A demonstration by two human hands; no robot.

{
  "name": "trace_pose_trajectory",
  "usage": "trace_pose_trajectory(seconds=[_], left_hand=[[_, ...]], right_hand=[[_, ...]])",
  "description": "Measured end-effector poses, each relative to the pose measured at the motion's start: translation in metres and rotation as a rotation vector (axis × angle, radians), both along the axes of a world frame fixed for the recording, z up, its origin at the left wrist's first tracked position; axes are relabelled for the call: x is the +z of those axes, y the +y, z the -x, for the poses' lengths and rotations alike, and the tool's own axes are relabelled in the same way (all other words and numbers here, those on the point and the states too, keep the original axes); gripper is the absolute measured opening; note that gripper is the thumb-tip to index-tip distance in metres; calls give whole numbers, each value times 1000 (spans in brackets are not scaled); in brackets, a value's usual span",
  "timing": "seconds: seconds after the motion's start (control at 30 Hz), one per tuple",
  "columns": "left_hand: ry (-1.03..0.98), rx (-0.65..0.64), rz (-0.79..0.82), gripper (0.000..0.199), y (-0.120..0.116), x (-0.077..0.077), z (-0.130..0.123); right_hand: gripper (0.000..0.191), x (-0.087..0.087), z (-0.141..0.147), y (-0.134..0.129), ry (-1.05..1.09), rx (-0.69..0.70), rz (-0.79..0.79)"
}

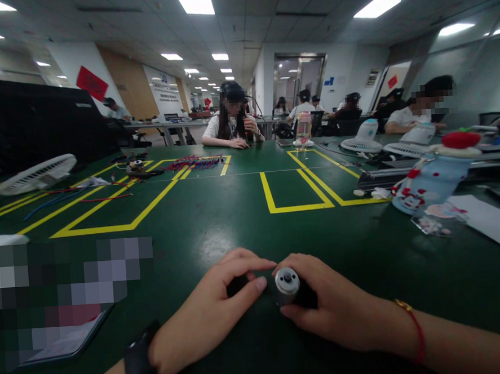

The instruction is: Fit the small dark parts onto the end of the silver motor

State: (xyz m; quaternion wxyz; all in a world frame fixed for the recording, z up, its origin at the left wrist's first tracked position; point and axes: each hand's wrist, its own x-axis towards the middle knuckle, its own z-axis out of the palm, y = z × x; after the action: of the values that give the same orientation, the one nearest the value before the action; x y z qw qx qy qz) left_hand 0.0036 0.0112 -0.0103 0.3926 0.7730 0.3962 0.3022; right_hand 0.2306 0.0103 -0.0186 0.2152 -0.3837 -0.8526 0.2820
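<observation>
A small cylindrical metal motor (287, 282) stands upright near the front of the green table (217, 211), its round end with a dark central shaft facing up. My right hand (324, 295) grips it from the right, with thumb and fingers around its sides. Just left of the motor is my left hand (233, 287), holding nothing. Its index finger points toward the motor and my right fingertips, and its thumb is apart from it. The motor's lower part is partly hidden in shadow and behind my right thumb.
At left lies a phone-like slab (73, 350), mostly pixelated. Red and blue wires (197, 162) lie farther back. On the right are a blue bottle (431, 179), a white sheet (489, 223) and metal rails (380, 180). A person (231, 120) sits across the table.
</observation>
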Motion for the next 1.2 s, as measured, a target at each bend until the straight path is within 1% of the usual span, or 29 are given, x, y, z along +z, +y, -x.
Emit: trace_pose_trajectory(seconds=[0.23,0.43,0.6,0.8,0.93,1.07,1.13,1.2], left_hand=[[20,8,-89,25,-9,8,-14],[-17,51,-145,16,-5,7,-18],[-2,64,-157,16,0,7,-20],[-25,116,-205,15,-3,8,-22],[-59,172,-240,13,-3,9,-17],[-35,222,-235,11,-1,7,-5],[-4,227,-209,11,1,4,2],[30,205,-168,10,3,0,7]], right_hand=[[29,-7,3,1,-21,16,-62],[29,-8,3,-1,-28,26,-92],[26,-8,4,-1,-38,21,-113],[26,-7,6,2,-37,18,-115],[29,-6,5,0,-38,14,-110],[30,-3,3,-1,-24,18,-87],[30,-2,2,-1,-16,17,-69],[30,-2,1,0,-8,19,-52]])
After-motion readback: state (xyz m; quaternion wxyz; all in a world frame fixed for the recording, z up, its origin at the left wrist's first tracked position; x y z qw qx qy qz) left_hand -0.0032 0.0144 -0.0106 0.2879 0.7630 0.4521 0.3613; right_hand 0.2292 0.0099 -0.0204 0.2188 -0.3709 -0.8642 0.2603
